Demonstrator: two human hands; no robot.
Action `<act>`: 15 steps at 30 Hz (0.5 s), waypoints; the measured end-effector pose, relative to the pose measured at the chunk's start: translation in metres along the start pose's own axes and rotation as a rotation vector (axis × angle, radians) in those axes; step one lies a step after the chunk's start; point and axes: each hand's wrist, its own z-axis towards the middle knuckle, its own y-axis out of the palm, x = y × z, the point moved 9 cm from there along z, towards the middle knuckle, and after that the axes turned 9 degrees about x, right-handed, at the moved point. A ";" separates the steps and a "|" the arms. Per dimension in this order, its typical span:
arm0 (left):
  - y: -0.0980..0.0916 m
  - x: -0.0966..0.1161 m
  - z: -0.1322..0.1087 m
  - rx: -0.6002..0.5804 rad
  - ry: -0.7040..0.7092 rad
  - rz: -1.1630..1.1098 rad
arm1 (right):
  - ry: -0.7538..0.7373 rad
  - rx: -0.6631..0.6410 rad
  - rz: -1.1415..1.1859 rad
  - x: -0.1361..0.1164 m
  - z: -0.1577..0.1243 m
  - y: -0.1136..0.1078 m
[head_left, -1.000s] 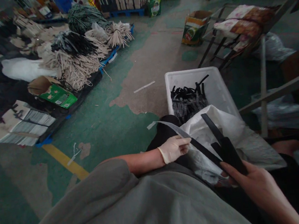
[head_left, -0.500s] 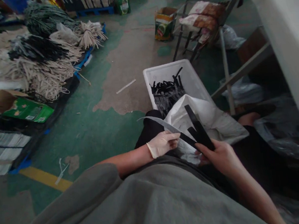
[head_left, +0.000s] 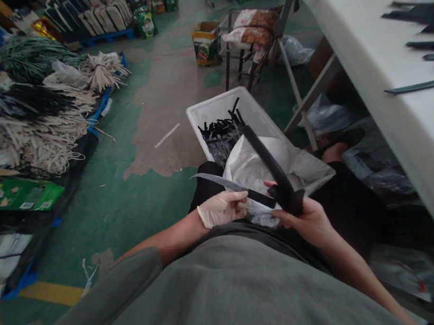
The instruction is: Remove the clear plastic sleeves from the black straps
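Note:
My left hand (head_left: 223,208), in a pale thin glove, pinches a flat black strip (head_left: 260,198) over my lap. A pale, film-like length (head_left: 213,178) runs out from that pinch toward the upper left and ends in a thin tip. My right hand (head_left: 306,217), which looks bare, is closed round a bundle of black strips (head_left: 266,158). One long strip of the bundle points up and away, and a shorter loop bends over by the fingers. The right thumb lies close to the far end of the left hand's strip; whether it touches is unclear. Beneath both hands lies a white sack-like cloth (head_left: 237,162).
A white plastic bin (head_left: 259,104) holding many black strips stands just beyond my knees. To the right runs a white-topped table (head_left: 346,23) with black pieces (head_left: 421,13) on it. Bundled cords (head_left: 33,136) lie on a pallet at left. A stool (head_left: 244,47) stands ahead.
My right hand's strips have swung from a spread fan into a long upright length with a folded loop. The left hand keeps its pinch. The view has turned right, showing more of the table.

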 end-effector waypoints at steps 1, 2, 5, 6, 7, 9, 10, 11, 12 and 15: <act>0.005 -0.005 0.000 -0.024 -0.013 0.025 | -0.080 -0.033 -0.014 -0.009 0.000 0.008; 0.011 -0.010 0.000 -0.057 -0.026 0.053 | -0.159 -0.057 -0.021 -0.019 0.002 0.014; 0.025 -0.019 -0.001 -0.156 -0.049 0.108 | -0.267 -0.110 -0.063 -0.033 0.012 0.026; 0.028 -0.020 -0.001 -0.186 -0.053 0.113 | -0.260 -0.115 -0.099 -0.033 0.015 0.028; 0.030 -0.022 -0.001 -0.218 -0.067 0.119 | -0.245 -0.099 -0.145 -0.033 0.018 0.028; 0.031 -0.028 -0.001 -0.295 -0.131 0.136 | -0.217 -0.002 -0.223 -0.031 0.021 0.019; 0.031 -0.031 0.000 -0.330 -0.171 0.140 | -0.197 0.060 -0.230 -0.030 0.020 0.012; 0.027 -0.030 0.003 -0.348 -0.200 0.128 | -0.162 0.115 -0.206 -0.026 0.017 0.004; 0.022 -0.024 0.008 -0.339 -0.201 0.095 | -0.113 0.151 -0.157 -0.021 0.012 -0.006; -0.017 0.031 0.032 -0.113 -0.005 -0.127 | 0.059 0.119 0.023 -0.001 -0.011 -0.030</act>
